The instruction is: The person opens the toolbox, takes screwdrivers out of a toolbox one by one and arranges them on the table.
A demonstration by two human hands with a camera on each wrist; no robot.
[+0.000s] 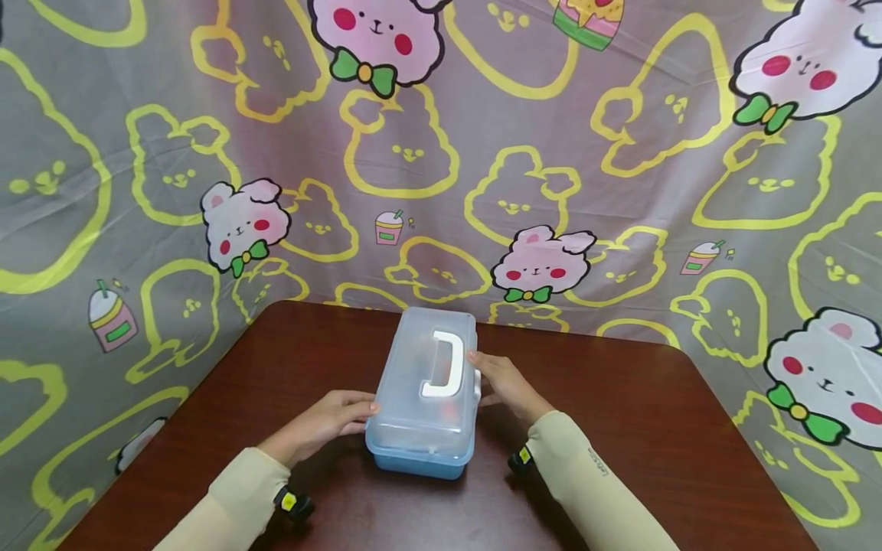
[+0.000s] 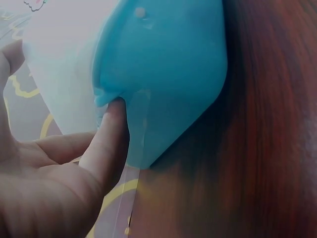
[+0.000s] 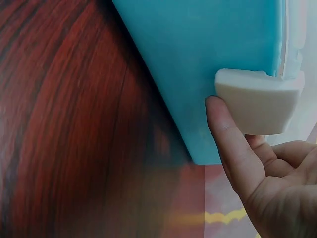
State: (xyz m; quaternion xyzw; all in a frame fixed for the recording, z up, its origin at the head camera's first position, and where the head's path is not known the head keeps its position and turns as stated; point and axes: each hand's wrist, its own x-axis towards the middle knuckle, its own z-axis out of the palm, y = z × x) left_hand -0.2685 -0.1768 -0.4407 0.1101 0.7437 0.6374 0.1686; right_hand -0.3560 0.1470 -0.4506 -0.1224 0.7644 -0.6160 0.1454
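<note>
A plastic storage box [image 1: 413,413] stands lengthwise on the table, with a translucent lid, a light blue base and a white carrying handle [image 1: 455,367] lying on the lid. The lid sits on the base. My left hand [image 1: 329,419] holds the box at its near left side; in the left wrist view one fingertip [image 2: 117,105] presses up under the blue rim. On the other side my right hand [image 1: 508,383] grips at the white latch [image 3: 257,101]. One fingertip [image 3: 214,105] touches the latch's lower edge in the right wrist view, while other fingers lie partly hidden behind it.
The dark brown wooden table [image 1: 620,428] extends around the box, with rounded far corners. A grey curtain [image 1: 427,214] printed with cartoon rabbits and yellow outlines hangs behind and on both sides. Dim reddish shapes show through the lid.
</note>
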